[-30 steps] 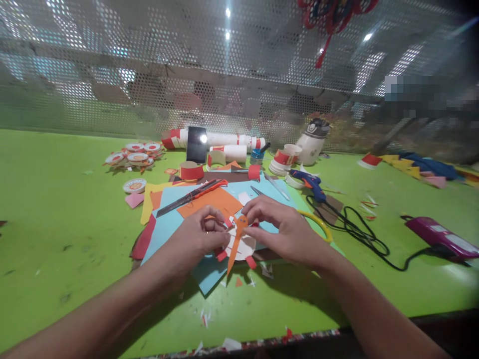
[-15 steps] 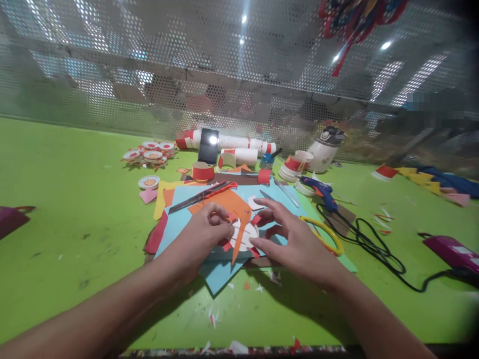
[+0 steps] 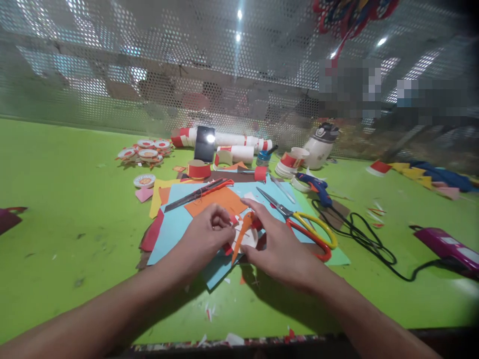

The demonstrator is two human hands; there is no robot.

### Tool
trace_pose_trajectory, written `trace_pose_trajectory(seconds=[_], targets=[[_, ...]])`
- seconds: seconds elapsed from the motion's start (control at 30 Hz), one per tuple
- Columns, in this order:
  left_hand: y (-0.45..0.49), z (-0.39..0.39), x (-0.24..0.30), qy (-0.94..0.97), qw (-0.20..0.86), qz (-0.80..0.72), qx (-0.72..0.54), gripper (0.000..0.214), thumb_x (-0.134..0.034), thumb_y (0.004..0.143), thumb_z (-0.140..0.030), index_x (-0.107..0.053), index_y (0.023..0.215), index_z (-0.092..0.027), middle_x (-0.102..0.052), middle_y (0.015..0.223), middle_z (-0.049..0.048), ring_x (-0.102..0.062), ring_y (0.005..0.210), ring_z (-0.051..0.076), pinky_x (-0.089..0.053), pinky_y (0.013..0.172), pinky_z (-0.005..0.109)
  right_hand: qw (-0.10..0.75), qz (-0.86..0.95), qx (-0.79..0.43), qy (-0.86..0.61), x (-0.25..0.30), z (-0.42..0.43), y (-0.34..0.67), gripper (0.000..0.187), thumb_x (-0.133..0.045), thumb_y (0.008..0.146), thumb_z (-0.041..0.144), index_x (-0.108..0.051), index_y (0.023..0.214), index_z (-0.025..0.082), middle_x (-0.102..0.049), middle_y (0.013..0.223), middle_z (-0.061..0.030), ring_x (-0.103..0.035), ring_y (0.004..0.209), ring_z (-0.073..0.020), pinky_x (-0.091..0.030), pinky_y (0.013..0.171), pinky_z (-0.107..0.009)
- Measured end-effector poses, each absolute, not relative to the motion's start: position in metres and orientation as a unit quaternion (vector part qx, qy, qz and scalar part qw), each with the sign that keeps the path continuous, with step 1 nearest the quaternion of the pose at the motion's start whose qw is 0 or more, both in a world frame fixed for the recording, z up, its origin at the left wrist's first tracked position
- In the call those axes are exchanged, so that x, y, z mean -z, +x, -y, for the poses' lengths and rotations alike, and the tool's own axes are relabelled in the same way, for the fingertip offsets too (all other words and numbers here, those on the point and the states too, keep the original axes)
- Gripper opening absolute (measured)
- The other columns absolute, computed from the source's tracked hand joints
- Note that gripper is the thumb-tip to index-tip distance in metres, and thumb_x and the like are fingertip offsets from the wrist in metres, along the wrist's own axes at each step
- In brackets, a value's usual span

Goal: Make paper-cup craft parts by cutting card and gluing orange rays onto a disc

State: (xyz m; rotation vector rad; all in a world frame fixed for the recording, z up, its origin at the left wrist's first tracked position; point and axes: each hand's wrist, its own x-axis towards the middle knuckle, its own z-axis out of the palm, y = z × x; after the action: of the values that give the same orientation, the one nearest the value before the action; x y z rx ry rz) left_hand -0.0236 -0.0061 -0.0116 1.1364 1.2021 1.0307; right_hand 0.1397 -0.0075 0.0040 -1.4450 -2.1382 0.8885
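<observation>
A small white paper disc (image 3: 250, 238) with red tabs and a long orange paper strip (image 3: 241, 234) lies on blue paper (image 3: 175, 224) in the middle of the green table (image 3: 75, 199). My left hand (image 3: 207, 234) is curled and pinches the disc's left edge. My right hand (image 3: 279, 247) presses the disc's right side, its fingers closed onto the red tabs and the orange strip.
Scissors with yellow and red handles (image 3: 307, 227) lie just right of my hands. A box cutter (image 3: 198, 193), orange paper (image 3: 217, 200), a blue glue gun (image 3: 316, 187) with black cord, paper cups (image 3: 239, 149), a phone (image 3: 205, 143), a white jug (image 3: 322, 144) and a purple device (image 3: 445, 244) surround them.
My right hand has closed back onto the paper disc after lifting off it. The scissors, hidden under that hand before, now show fully beside it. The camera view shifted slightly.
</observation>
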Motion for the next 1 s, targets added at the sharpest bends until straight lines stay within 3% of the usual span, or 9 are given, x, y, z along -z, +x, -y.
trace_pose_trajectory(seconds=[0.17,0.53,0.7,1.0], targets=[[-0.0226,0.0061,0.0070,0.474,0.571,-0.516,-0.426,0.018,-0.059,0.063,-0.013,-0.047,0.076,-0.019,-0.049,0.055,-0.0082,-0.048,0.047,0.008,-0.039,0.048,0.023,0.214,0.763,-0.330,-0.513,-0.0035,0.0078,0.1427,0.077,-0.056,0.076,0.018,-0.024,0.145,0.027,-0.060,0.104,-0.0073,-0.058,0.070,-0.0160,-0.046,0.064,-0.033],[-0.0256,0.0047,0.0124,0.472,0.563,-0.513,-0.443,0.022,-0.061,0.061,-0.016,-0.047,0.078,-0.019,-0.051,0.054,-0.0079,-0.048,0.047,0.009,-0.039,0.047,0.022,0.226,0.744,-0.385,-0.497,-0.0045,0.0057,0.1461,0.074,-0.058,0.076,0.017,-0.029,0.142,0.030,-0.059,0.098,-0.0027,-0.057,0.069,-0.0143,-0.047,0.061,-0.030],[-0.0283,0.0023,0.0120,0.447,0.554,-0.518,-0.474,0.026,-0.064,0.062,-0.016,-0.046,0.079,-0.019,-0.052,0.053,-0.0080,-0.046,0.047,0.008,-0.035,0.045,0.019,0.297,0.666,-0.466,-0.501,-0.0047,0.0016,0.1482,0.058,-0.058,0.081,0.024,-0.038,0.136,0.021,-0.057,0.088,-0.0017,-0.056,0.075,-0.0153,-0.049,0.064,-0.030],[-0.0294,0.0022,0.0112,0.429,0.563,-0.496,-0.503,0.025,-0.062,0.062,-0.012,-0.048,0.081,-0.018,-0.049,0.057,-0.0069,-0.041,0.048,0.007,-0.034,0.046,0.019,0.353,0.591,-0.544,-0.479,-0.0045,0.0017,0.1439,0.032,-0.060,0.080,0.026,-0.054,0.110,0.015,-0.056,0.065,0.0038,-0.053,0.061,-0.0111,-0.045,0.058,-0.025]])
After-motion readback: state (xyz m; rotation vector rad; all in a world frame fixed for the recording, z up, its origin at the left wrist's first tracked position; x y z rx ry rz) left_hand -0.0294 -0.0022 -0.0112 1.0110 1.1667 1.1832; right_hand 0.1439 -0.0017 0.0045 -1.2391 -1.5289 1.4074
